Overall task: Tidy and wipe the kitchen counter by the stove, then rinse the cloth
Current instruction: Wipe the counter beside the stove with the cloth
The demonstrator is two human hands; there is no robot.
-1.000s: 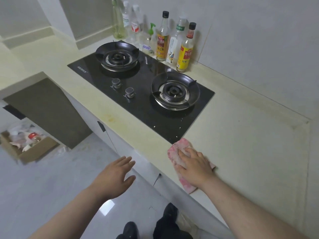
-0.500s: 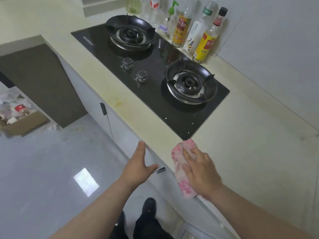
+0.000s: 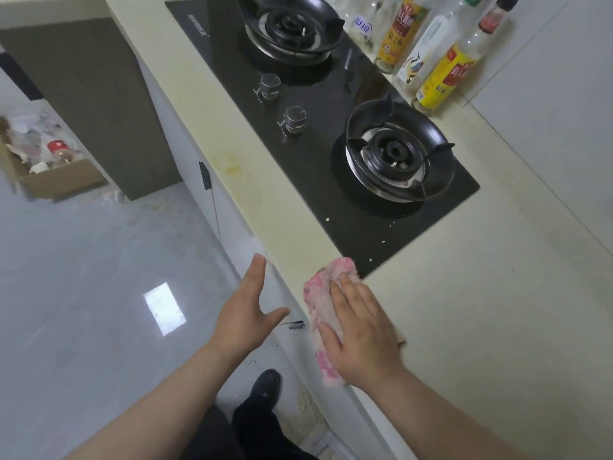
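A pink and white cloth (image 3: pixel 323 287) lies on the front edge of the cream counter (image 3: pixel 481 310), just by the near corner of the black glass stove (image 3: pixel 331 134). My right hand (image 3: pixel 360 330) presses flat on the cloth with its fingers straight. Part of the cloth hangs over the counter edge. My left hand (image 3: pixel 247 313) hovers open below the counter edge, in front of the cabinet, palm turned toward the cloth and holding nothing. A few pale crumbs lie on the stove glass near its front corner.
Two burners (image 3: pixel 396 154) and two knobs (image 3: pixel 295 119) sit on the stove. Several sauce bottles (image 3: pixel 441 74) stand along the wall behind it. A yellowish stain (image 3: pixel 230 164) marks the counter's front strip. A cardboard box (image 3: pixel 43 161) of rubbish sits on the floor at left.
My left hand has risen from over the floor to just under the counter edge beside the cloth. My right hand stays pressed on the cloth; the camera has moved closer and downward.
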